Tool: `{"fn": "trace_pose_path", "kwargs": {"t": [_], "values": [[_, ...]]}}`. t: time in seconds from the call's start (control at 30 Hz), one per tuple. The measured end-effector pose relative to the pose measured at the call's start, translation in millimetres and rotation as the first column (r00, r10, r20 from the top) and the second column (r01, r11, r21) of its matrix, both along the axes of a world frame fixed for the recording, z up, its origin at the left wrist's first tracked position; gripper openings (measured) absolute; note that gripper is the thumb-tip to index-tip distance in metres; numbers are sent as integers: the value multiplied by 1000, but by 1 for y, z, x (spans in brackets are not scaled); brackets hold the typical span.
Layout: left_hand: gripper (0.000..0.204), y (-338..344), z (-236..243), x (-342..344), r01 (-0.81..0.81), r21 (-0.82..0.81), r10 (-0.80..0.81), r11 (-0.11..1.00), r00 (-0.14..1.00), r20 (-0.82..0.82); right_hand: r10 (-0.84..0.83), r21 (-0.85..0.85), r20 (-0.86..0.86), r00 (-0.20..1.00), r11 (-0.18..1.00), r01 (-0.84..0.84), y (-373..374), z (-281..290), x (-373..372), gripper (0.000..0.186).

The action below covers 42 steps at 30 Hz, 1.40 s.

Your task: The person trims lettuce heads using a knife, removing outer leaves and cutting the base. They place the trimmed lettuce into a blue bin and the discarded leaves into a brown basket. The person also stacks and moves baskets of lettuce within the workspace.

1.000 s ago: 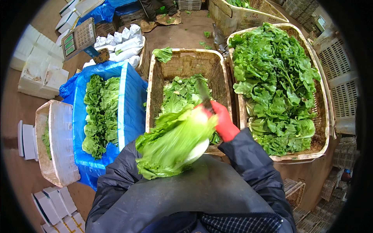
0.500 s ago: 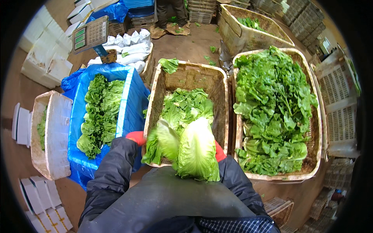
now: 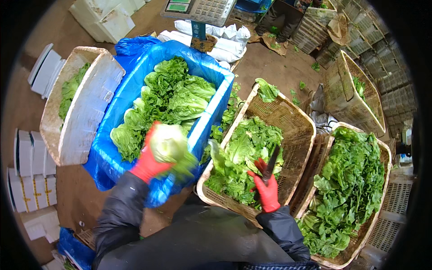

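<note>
My left hand (image 3: 149, 158), in a red glove, grips a lettuce head (image 3: 168, 143) with its pale cut base facing up, its leaves blurred by motion. It hangs over the near edge of a box lined with blue plastic (image 3: 210, 110), where several green lettuce heads (image 3: 168, 96) lie in rows. My right hand (image 3: 268, 193), also red-gloved, is closed round a dark-bladed knife (image 3: 272, 162) pointing away from me. Beneath that hand, loose lettuce leaves (image 3: 245, 141) cover part of the floor of a cream plastic crate (image 3: 294, 123).
To the right stands another crate (image 3: 386, 164) heaped with lettuce. A white bin (image 3: 96, 105) is left of the blue-lined box. Beyond the box are a scale (image 3: 202, 11) and white bags (image 3: 231, 40). A person's legs (image 3: 281, 20) show at the back.
The view has swung left. The lettuce head has gone from in front of my apron to the blue-lined box in my left hand. The knife in my right hand has come into sight.
</note>
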<state>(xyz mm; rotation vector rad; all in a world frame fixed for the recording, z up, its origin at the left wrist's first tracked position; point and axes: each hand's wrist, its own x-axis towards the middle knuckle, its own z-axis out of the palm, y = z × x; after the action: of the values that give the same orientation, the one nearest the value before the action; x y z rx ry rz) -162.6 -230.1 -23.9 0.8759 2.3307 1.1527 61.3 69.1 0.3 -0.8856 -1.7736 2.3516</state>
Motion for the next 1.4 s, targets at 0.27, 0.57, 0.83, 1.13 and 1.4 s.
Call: {"fn": "trace_pose_path", "kwargs": {"t": [0.27,0.57,0.83,1.13,1.4], "values": [[88,22,-115,-148,451,-193,-484,871,854,-191,-131,241,414,901,970,31,0,-28,63,56],[65,54,-214,-141,-74,-463,-312,883,643,-700,-272,251,700,660,959,128,-14,-1,124,62],[72,160,-42,18,359,33,-285,933,791,-542,-623,802,61,780,496,333,121,90,216,57],[45,254,-116,89,654,-390,-758,648,605,-244,-593,785,-406,695,162,597,347,124,334,51],[53,509,158,291,883,235,-693,406,465,-550,-493,931,-31,869,-330,-154,266,11,234,44]]}}
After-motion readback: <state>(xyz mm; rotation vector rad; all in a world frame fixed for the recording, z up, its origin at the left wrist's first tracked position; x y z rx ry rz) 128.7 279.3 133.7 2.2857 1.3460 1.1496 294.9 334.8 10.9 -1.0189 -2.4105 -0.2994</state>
